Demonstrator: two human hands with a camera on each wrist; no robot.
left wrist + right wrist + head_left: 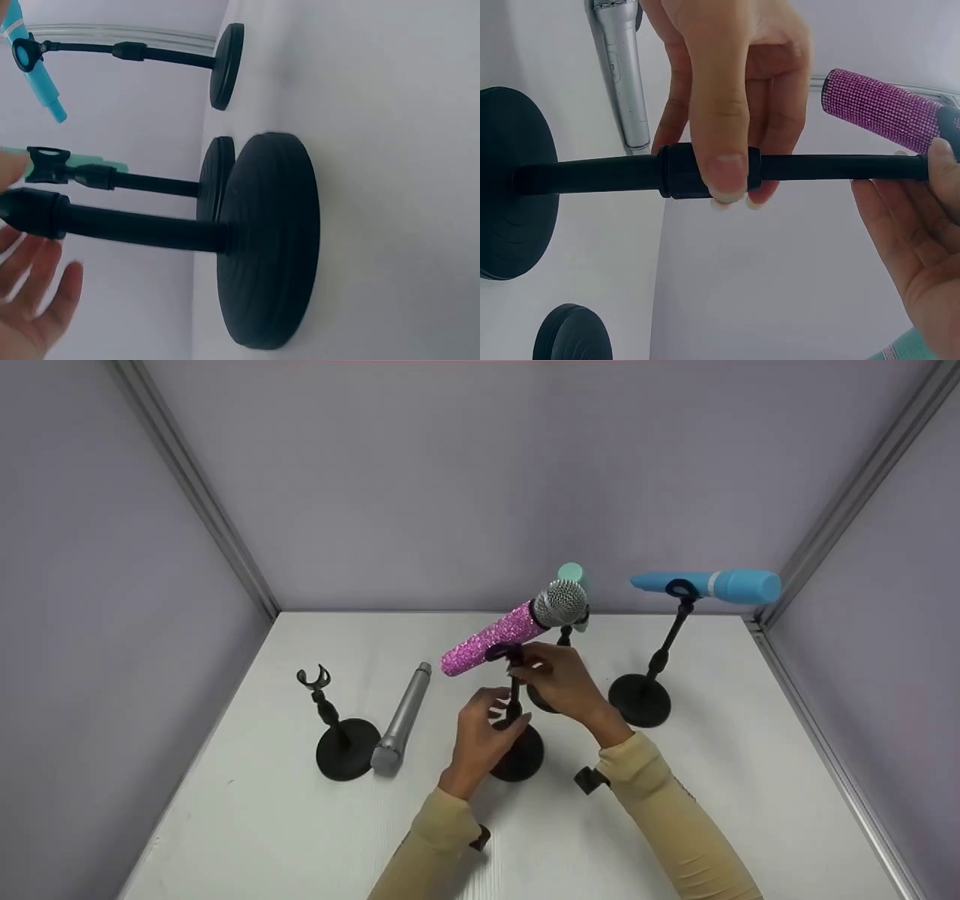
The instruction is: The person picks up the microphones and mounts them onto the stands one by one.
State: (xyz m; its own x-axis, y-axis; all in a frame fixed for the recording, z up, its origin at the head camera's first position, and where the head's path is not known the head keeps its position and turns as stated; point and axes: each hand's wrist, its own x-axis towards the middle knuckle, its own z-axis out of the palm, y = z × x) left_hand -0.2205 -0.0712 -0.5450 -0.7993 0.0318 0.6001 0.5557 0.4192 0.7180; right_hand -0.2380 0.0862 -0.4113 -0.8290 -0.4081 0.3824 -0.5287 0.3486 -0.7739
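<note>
Left hand (pixel 480 739) pinching the stand (pixel 519 757) at its collar (pixel 686 176), right hand (pixel 564 681) pinching just under the clip (pixel 502 651), pink mic (pixel 487 641) slanted up top!

Pink microphone (pixel 491 639) hides much of green microphone (pixel 571 572); right grip (pixel 559 679) covers part of its stand (pixel 565 637). Right wrist view: silver microphone (pixel 621 79) cut off at top edge.
</note>
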